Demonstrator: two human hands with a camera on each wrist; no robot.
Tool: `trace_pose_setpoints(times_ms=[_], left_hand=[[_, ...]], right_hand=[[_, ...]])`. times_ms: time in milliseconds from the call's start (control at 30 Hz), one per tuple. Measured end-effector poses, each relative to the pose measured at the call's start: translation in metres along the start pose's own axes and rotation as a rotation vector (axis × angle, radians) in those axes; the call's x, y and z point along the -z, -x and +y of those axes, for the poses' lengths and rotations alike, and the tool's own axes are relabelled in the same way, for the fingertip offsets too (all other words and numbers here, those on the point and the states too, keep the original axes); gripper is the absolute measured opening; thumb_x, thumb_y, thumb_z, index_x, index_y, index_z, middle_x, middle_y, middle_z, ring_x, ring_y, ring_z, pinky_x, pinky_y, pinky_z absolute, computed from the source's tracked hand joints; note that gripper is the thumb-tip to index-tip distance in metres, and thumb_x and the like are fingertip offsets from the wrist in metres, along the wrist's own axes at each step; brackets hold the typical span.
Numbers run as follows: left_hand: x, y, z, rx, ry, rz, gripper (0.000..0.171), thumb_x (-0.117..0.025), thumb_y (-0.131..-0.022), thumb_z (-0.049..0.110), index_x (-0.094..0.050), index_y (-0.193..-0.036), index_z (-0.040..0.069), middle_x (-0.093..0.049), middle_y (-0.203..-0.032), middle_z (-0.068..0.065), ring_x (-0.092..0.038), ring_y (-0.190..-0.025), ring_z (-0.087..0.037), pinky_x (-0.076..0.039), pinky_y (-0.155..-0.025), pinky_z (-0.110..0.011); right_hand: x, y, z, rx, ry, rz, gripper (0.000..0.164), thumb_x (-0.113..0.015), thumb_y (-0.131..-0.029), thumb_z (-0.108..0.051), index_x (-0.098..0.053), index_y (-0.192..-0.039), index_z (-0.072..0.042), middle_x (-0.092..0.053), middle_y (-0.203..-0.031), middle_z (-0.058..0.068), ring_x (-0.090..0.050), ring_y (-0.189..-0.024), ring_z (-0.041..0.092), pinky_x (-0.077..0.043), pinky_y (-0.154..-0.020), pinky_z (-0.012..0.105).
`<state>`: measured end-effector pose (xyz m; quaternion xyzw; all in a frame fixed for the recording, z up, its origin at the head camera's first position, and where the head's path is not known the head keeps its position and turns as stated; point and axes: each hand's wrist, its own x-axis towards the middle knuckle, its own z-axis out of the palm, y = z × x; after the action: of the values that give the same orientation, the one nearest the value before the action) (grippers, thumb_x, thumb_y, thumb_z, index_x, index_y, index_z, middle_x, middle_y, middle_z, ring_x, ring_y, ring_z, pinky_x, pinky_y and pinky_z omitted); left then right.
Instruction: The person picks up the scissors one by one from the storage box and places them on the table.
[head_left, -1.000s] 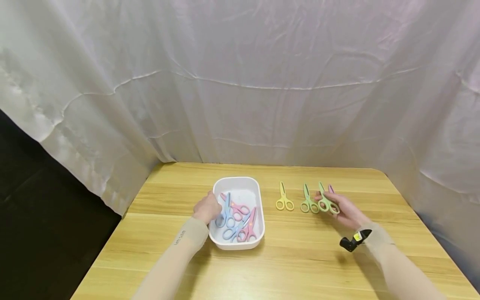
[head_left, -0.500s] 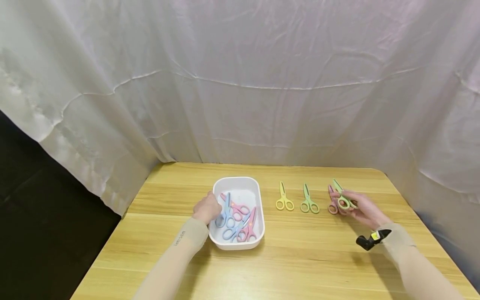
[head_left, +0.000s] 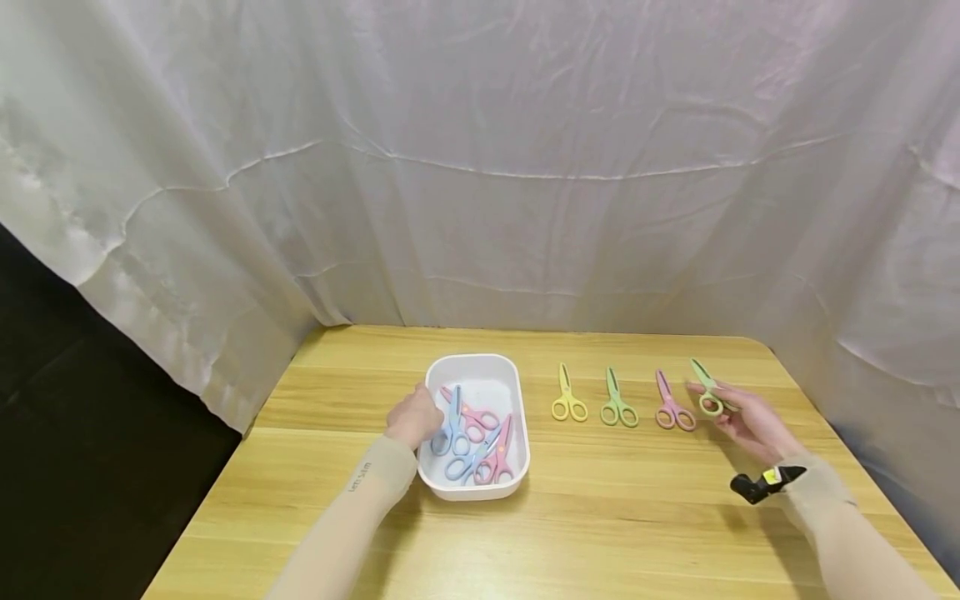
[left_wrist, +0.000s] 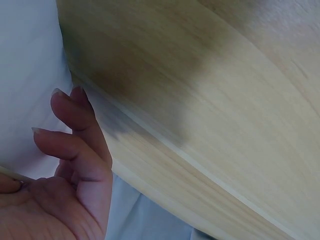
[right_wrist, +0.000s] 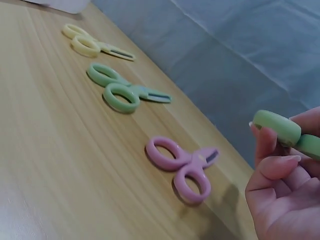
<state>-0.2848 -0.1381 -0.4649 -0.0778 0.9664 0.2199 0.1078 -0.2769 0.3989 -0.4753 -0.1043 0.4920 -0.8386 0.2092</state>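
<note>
My left hand (head_left: 415,417) grips the left wall of a white plastic tray (head_left: 476,493); in the left wrist view its curled fingers (left_wrist: 75,150) lie against the white side. Blue scissors (head_left: 456,417) and pink scissors (head_left: 501,454) lie jumbled inside the tray. At the right, my right hand (head_left: 753,423) pinches green scissors (right_wrist: 277,126) by the handles, above the table, blades pointing away. Left of that hand lie purple-pink scissors (head_left: 673,410), another green pair (head_left: 618,408) and a yellow pair (head_left: 567,402), spaced in a row.
The wooden table (head_left: 585,517) carries everything. A pale curtain (head_left: 525,233) hangs along its back and sides. A dark panel (head_left: 90,433) shows beyond the left edge. A black wrist camera (head_left: 757,485) is strapped to the right wrist.
My right hand has carried the green scissors rightward, past the purple-pink pair, which now shows fully. My left hand and the tray have stayed in place.
</note>
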Motion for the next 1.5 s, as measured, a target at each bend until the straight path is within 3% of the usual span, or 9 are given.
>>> trace_pose_setpoints(times_ms=[467,767,1067,1333,1500], left_hand=[[0.001,0.003,0.001,-0.002,0.011,0.002,0.068,-0.057,-0.094,0.019,-0.032,-0.15,-0.009,-0.068,-0.112,-0.024,-0.066,-0.086,-0.029,-0.057,-0.074,-0.042],[0.0,0.002,0.001,0.001,0.015,0.004,0.066,-0.057,-0.094,0.019,-0.033,-0.15,-0.008,-0.068,-0.109,-0.023,-0.066,-0.085,-0.029,-0.057,-0.073,-0.042],[0.0,0.0,-0.001,-0.009,0.016,0.015,0.065,-0.057,-0.093,0.02,-0.035,-0.148,-0.008,-0.068,-0.107,-0.024,-0.067,-0.084,-0.03,-0.057,-0.073,-0.043],[-0.001,0.0,-0.001,-0.007,0.015,0.008,0.066,-0.058,-0.094,0.02,-0.034,-0.148,-0.008,-0.068,-0.107,-0.024,-0.067,-0.083,-0.029,-0.057,-0.071,-0.042],[-0.001,0.0,-0.001,-0.004,0.016,0.007,0.068,-0.057,-0.094,0.021,-0.033,-0.15,-0.008,-0.068,-0.112,-0.025,-0.067,-0.087,-0.03,-0.057,-0.076,-0.045]], right_hand=[[0.015,0.017,0.003,-0.005,0.005,0.207,0.043,-0.032,-0.109,-0.01,-0.074,-0.107,-0.017,-0.077,-0.109,-0.005,-0.061,-0.082,0.003,-0.047,-0.062,0.015],[0.019,0.021,0.004,-0.055,0.094,0.352,0.039,-0.038,-0.109,-0.015,-0.075,-0.097,-0.022,-0.077,-0.1,-0.009,-0.061,-0.077,0.002,-0.046,-0.059,0.016],[0.024,0.024,0.006,-0.084,0.215,0.437,0.041,-0.036,-0.108,-0.011,-0.071,-0.09,-0.023,-0.074,-0.091,-0.012,-0.06,-0.074,0.0,-0.046,-0.057,0.015],[0.022,0.027,0.006,-0.099,0.311,0.544,0.037,-0.043,-0.106,-0.013,-0.07,-0.085,-0.026,-0.071,-0.081,-0.01,-0.057,-0.07,-0.001,-0.049,-0.059,0.015],[0.022,0.028,0.007,-0.078,0.316,0.604,0.033,-0.046,-0.104,-0.011,-0.066,-0.084,-0.029,-0.07,-0.08,-0.009,-0.061,-0.072,0.0,-0.053,-0.062,0.015]])
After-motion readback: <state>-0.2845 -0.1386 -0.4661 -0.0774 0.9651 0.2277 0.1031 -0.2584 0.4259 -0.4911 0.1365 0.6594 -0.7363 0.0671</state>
